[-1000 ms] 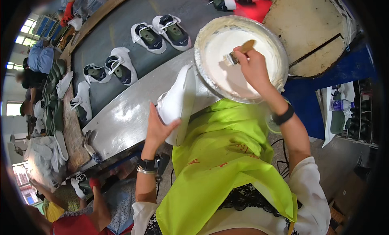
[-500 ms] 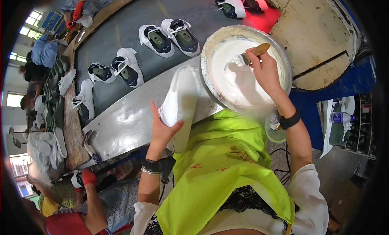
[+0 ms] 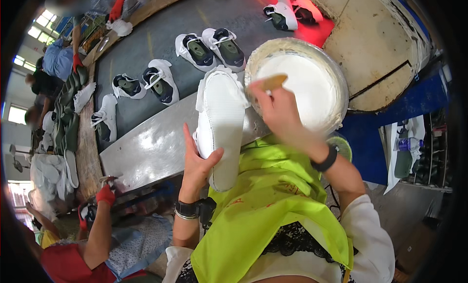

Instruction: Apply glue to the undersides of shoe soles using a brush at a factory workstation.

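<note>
In my left hand is a white shoe, tipped so that its pale sole faces up, toe pointing away from me. My thumb lies along the sole's left side and the fingers go round the upper. My right hand is closed on a brush with a wooden handle, blurred by motion. The brush head is at the right edge of the shoe's toe; whether it touches cannot be seen clearly. Right behind that hand stands a round basin of thick white liquid.
Several white-and-dark shoes stand on the grey conveyor belt beyond the metal ledge. Red light falls near a far pair. At the left, co-workers' red-gloved hands work by a wooden edge and green soles.
My right hand has brought the brush left, out of the basin to the shoe's toe. The shoe has been raised slightly and turned more sole-up. At lower left, a co-worker's gloved hand has risen.
</note>
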The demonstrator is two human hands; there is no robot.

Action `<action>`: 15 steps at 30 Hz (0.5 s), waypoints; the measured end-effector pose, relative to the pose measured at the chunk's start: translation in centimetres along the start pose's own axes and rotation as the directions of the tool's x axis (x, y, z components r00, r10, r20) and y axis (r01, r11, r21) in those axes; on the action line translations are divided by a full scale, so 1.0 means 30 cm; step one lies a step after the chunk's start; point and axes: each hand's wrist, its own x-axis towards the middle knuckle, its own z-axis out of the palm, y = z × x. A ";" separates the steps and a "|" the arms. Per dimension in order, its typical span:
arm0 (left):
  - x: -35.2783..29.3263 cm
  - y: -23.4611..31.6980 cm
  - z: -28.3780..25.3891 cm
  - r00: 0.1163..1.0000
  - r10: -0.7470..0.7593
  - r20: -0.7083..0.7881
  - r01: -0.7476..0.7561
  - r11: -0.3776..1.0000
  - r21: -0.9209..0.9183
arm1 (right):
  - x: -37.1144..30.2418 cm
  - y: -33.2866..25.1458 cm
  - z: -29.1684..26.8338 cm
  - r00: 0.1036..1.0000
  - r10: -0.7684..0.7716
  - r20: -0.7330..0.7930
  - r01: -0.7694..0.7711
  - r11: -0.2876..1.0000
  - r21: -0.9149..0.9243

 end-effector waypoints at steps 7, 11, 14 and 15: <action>0.000 0.034 -0.011 0.999 0.002 0.042 -0.006 0.995 0.103 | -0.007 -0.072 0.014 0.996 -0.039 0.079 0.031 0.995 0.092; -0.017 0.058 -0.006 0.999 0.041 0.031 -0.042 0.999 0.025 | 0.161 -0.051 0.039 0.978 -0.127 -0.167 0.137 0.989 0.048; -0.007 0.088 -0.014 1.000 -0.013 0.009 0.014 0.998 -0.060 | 0.033 0.017 0.066 0.982 -0.032 -0.184 0.036 0.999 0.021; -0.002 0.103 -0.009 1.000 -0.011 0.006 0.011 0.998 -0.062 | -0.020 0.045 0.068 0.974 0.003 -0.228 0.015 0.997 0.077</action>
